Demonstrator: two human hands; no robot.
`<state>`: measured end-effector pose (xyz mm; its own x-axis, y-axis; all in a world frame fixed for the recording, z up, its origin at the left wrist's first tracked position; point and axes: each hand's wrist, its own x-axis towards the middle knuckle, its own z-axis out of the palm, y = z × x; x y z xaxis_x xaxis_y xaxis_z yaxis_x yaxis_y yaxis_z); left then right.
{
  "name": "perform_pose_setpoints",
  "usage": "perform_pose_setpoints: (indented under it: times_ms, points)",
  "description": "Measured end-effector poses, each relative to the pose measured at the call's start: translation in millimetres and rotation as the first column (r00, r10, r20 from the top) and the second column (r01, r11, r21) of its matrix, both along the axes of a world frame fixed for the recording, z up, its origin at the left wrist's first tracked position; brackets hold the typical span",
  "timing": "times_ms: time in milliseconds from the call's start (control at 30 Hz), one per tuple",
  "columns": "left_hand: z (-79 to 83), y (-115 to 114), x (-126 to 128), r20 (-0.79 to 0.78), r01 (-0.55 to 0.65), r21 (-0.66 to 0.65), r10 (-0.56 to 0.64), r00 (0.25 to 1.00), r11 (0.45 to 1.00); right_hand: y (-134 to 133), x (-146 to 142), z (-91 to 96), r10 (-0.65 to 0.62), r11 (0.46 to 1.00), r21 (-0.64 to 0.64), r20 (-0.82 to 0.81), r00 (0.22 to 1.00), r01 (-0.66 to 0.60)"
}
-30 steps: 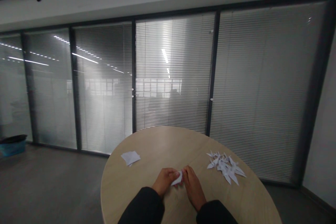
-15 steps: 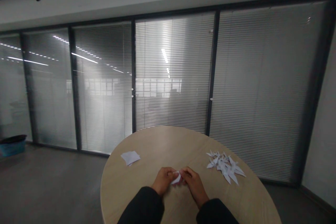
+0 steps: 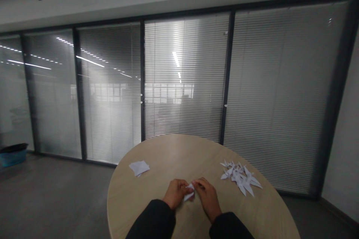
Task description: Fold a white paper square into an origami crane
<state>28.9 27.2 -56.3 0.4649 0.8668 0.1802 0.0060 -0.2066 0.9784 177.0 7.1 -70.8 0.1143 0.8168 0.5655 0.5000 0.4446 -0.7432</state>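
Observation:
My left hand (image 3: 176, 192) and my right hand (image 3: 208, 197) meet low over a round wooden table (image 3: 146, 201), both pinching one small folded piece of white paper (image 3: 189, 192) between their fingertips. The paper sits just above the tabletop between the two hands. Both arms wear dark sleeves. To the right of my right hand lies a heap of several folded white paper shapes (image 3: 241, 177) with pointed tips. A small stack of flat white paper squares (image 3: 139, 167) lies to the left, farther from my left hand.
Beyond the table stands a glass wall with closed grey blinds and dark frames (image 3: 227, 82). Grey floor surrounds the table. A blue bin with a dark liner (image 3: 12, 153) stands on the floor at the far left.
My right hand's fingers have drawn in closer over the paper, and the piece has shifted slightly between the fingertips. The heap and the stack have not moved.

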Motion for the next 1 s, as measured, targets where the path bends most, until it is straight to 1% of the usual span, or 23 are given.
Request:
perform_pose_setpoints:
  times_ms: [100,200,267,333,467,533,600,667,733,867,1000]
  points:
    - [-5.2,3,1,0.005,-0.024,0.011,0.024,1.000,1.000,0,0,0.1,-0.011,1.000,0.008,0.027,1.000,0.011]
    - [-7.9,5,0,-0.080,-0.093,0.050,0.096,0.992,0.994,0,-1,0.7,-0.013,1.000,0.023,0.066,0.998,0.012]
    - [-8.1,6,-1,-0.124,-0.127,0.085,0.137,0.983,0.988,0,0,0.8,-0.003,1.000,0.022,0.079,0.997,0.002]
    - [-7.6,7,-2,-0.135,-0.145,0.113,0.160,0.978,0.983,0,0,0.4,0.009,1.000,0.010,0.077,0.997,-0.010]
    - [-6.2,9,-2,-0.144,-0.179,0.117,0.195,0.970,0.977,2,0,-1.2,0.010,1.000,-0.014,0.051,0.999,-0.009]
    - [-6.2,10,-2,-0.125,-0.214,0.135,0.231,0.965,0.967,2,0,-1.0,0.022,0.999,-0.029,0.014,1.000,-0.021]
    - [-6.7,11,-3,-0.078,-0.272,0.178,0.289,0.954,0.946,1,-1,0.5,0.056,0.997,-0.053,-0.056,0.997,-0.059]
    - [-7.5,13,-5,-0.026,-0.333,0.212,0.346,0.938,0.919,0,-3,3.1,0.095,0.990,-0.094,-0.131,0.987,-0.107]
    - [-8.4,16,-6,0.009,-0.370,0.216,0.377,0.926,0.904,-2,-4,5.7,0.134,0.976,-0.149,-0.166,0.977,-0.159]
    - [-9.5,19,-6,0.032,-0.385,0.204,0.386,0.922,0.900,-1,-6,5.3,0.192,0.950,-0.220,-0.154,0.969,-0.223]
    - [-9.0,17,-4,0.035,-0.388,0.194,0.389,0.920,0.901,2,-3,-0.6,0.176,0.947,-0.238,-0.178,0.968,-0.216]
